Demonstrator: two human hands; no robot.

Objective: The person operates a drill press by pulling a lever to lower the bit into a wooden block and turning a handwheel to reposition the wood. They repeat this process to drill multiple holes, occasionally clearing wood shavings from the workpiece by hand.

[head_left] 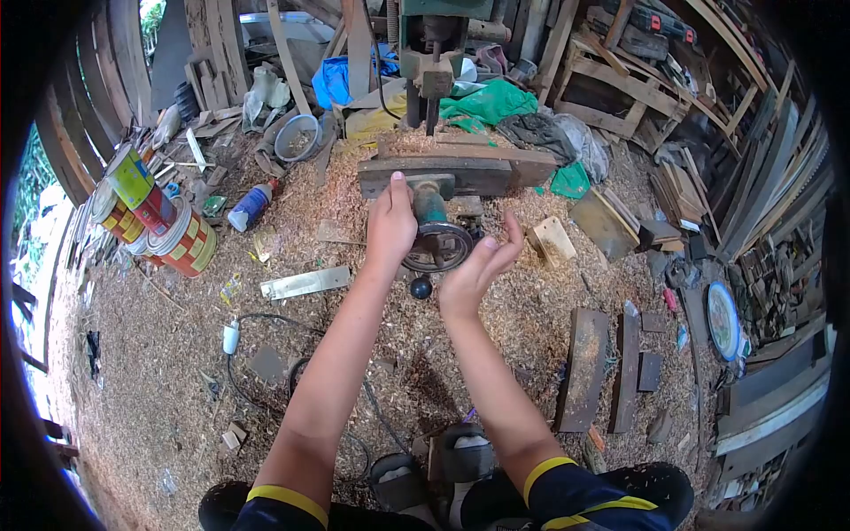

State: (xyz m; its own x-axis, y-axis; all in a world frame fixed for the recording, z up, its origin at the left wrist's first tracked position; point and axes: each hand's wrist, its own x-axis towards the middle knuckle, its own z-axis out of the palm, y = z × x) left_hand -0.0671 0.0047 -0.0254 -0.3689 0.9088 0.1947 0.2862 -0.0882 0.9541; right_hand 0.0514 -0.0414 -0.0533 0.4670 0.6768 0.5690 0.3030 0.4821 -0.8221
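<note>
A long dark wooden piece [478,177] lies across the machine under the drill head [434,80], with a metal clamp plate at its near side. My left hand [392,217] rests at the near side of this piece, its thumb up against the plate; what its other fingers touch is hidden. A round handwheel [438,248] with a black knob [421,288] stands between my hands. My right hand [482,265] is at the wheel's right edge, palm turned inward, fingers apart and holding nothing.
Stacked paint cans [181,239] and a blue spray can [252,208] are at the left. Curved wooden pieces [583,370] lie at the right on the shavings-covered floor [177,372]. A cable with a white plug [230,338] runs at the lower left. Timber leans at the far right.
</note>
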